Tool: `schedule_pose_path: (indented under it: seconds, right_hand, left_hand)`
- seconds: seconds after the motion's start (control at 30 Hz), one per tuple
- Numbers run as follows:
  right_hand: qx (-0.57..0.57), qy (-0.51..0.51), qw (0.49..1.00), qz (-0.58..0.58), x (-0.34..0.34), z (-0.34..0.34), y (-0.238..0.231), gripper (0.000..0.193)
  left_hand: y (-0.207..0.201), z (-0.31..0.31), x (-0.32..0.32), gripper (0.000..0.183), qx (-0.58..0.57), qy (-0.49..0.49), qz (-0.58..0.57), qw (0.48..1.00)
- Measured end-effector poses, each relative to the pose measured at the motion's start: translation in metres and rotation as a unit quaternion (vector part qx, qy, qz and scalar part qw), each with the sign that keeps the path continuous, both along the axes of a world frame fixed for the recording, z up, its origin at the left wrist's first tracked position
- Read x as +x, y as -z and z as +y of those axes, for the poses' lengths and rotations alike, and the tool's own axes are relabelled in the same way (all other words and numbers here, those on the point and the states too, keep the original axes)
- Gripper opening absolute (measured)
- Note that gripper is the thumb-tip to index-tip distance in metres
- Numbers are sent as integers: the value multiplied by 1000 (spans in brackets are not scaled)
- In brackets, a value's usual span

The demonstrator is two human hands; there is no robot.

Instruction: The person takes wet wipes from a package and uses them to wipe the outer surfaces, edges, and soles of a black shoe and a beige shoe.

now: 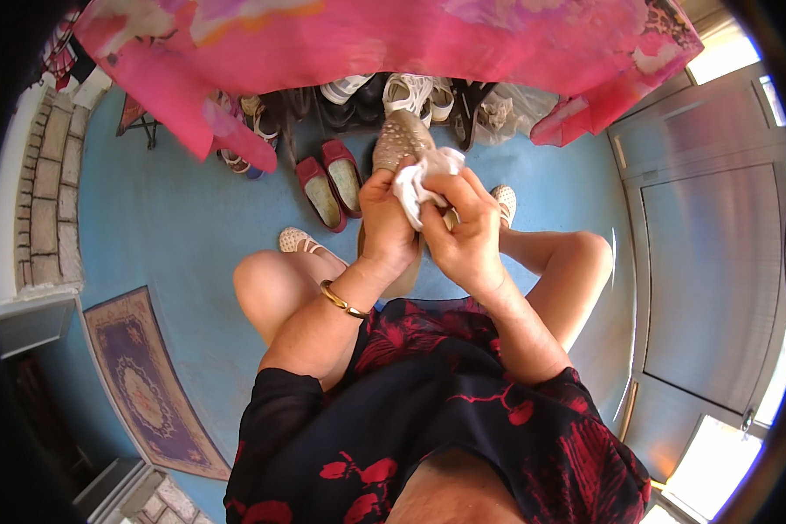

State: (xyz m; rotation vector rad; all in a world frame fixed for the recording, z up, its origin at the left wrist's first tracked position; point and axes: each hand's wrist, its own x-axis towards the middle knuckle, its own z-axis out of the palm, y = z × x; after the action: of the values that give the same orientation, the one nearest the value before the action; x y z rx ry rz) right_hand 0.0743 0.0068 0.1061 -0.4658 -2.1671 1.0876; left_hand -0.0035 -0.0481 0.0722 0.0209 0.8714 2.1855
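A tan-brown shoe (402,138), dotted with small pale spots, points away from me in front of my knees. My left hand (387,220) is closed round its side, with the thumb along the upper. My right hand (465,229) pinches a crumpled white cloth (413,187) against the shoe's opening. That cloth and my fingers hide much of the shoe's middle and heel. Just beyond its toe stands a white shoe (408,91) among others. A pair of dark red slip-on shoes (327,185) rests on the floor to the left of my left hand.
Pink flowered fabric (393,39) hangs over a row of several shoes. Beneath it on the right lies a clear plastic bag (520,109). A patterned rug (153,384) is at the left, and a metal door (712,279) stands at the right. My knees flank the work.
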Motion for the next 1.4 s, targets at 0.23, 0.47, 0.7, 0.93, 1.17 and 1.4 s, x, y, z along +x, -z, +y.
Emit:
schedule_pose_path:
  seconds: [0.23, 0.47, 0.7, 0.93, 1.17, 1.4]
  right_hand:
    - [193, 106, 975, 36, 21, -1, 16, 24]
    - [173, 119, 976, 55, -23, 25, 17, 20]
    - [146, 22, 989, 11, 3, -6, 28, 24]
    - [-22, 78, 997, 8, -23, 33, 3, 26]
    - [-330, 49, 943, 10, 32, 33, 5, 27]
    - [137, 72, 988, 4, 12, -10, 31, 25]
  left_hand:
    - [4, 6, -3, 29, -43, -45, -25, 998]
    - [9, 0, 14, 25, 26, 9, -32, 999]
    - [13, -2, -17, 24, 34, 47, -49, 997]
    - [-1, -1, 0, 21, 0, 34, -20, 999]
    - [5, -1, -19, 19, 10, 47, -123, 991]
    - [-1, 1, -5, 21, -33, 11, -61, 998]
